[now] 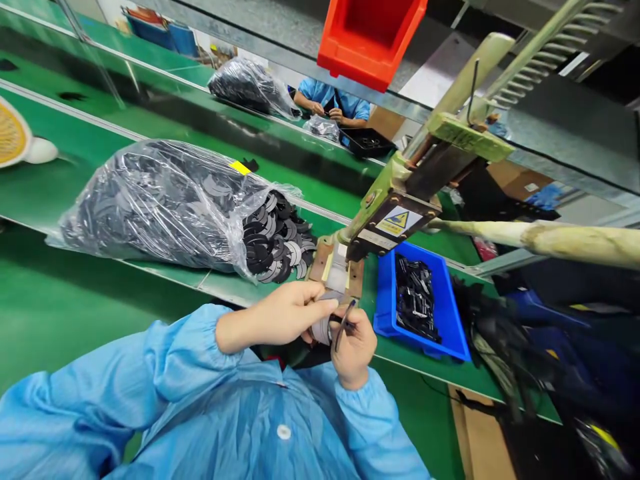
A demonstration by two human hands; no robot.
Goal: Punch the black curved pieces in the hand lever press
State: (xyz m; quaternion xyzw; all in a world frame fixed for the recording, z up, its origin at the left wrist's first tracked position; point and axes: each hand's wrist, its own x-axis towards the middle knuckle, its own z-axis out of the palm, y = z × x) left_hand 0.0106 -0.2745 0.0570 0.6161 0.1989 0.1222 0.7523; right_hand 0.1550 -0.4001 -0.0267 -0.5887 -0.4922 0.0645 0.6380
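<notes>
Two bins near press (395,213): blue bin (386,297) beside, red bin (350,57) overhead. Left hand (285,317) clasps grey part (323,329), mostly hidden; right hand (356,348) pinches dark strip (344,325).

Green workbench (55,313), grey overhead shelf (280,30)

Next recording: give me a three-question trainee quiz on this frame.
1. True or false: the blue bin holds black parts.
2. The left hand grips a grey curved part. What does the right hand pinch? A. a thin black strip B. a screwdriver C. a coin
3. Fill in: the clear bag of curved parts lies on a ___ surface.
Key: 1 true; 2 A; 3 green.
</notes>
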